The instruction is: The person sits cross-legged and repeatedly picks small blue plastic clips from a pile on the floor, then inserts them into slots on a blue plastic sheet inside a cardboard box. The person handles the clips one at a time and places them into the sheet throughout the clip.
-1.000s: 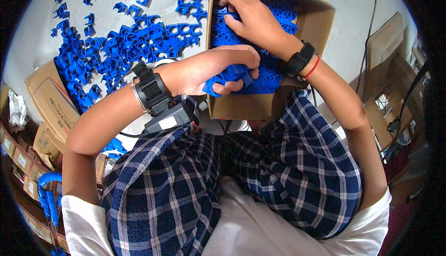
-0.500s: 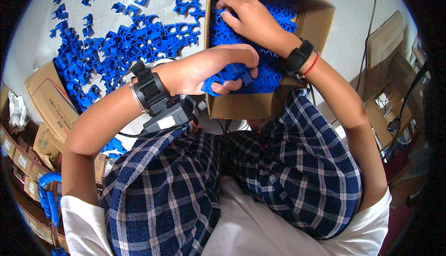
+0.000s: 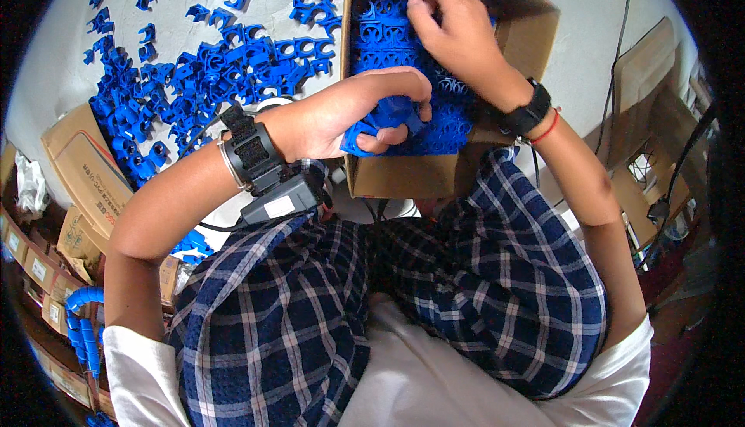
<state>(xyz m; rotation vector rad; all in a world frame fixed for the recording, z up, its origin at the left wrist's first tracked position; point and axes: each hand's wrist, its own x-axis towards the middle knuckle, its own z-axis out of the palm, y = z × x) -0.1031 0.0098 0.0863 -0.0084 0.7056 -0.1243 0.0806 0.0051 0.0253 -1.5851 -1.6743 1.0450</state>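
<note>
Blue plastic pipe clips [image 3: 384,35] are packed in close rows inside a cardboard box [image 3: 529,47] in front of me. My left hand [image 3: 326,121] is over the box's near left edge, its fingers wrapped round several loose pipe clips [image 3: 392,113]. Above the far part of the rows, my right hand [image 3: 463,43] has its fingers curled, thumb and forefinger close together. Whatever may be between them is hidden.
Many loose blue clips [image 3: 202,78] lie scattered on the pale floor [image 3: 54,70] left of the box. A folded carton [image 3: 85,163] leans at the left. A black cable [image 3: 613,62] runs along the right, near cardboard sheets [image 3: 644,70].
My right hand has shifted right from the box's far left corner, uncovering rows of clips there. My left hand stays nearly in place, still round its clips, which have turned slightly.
</note>
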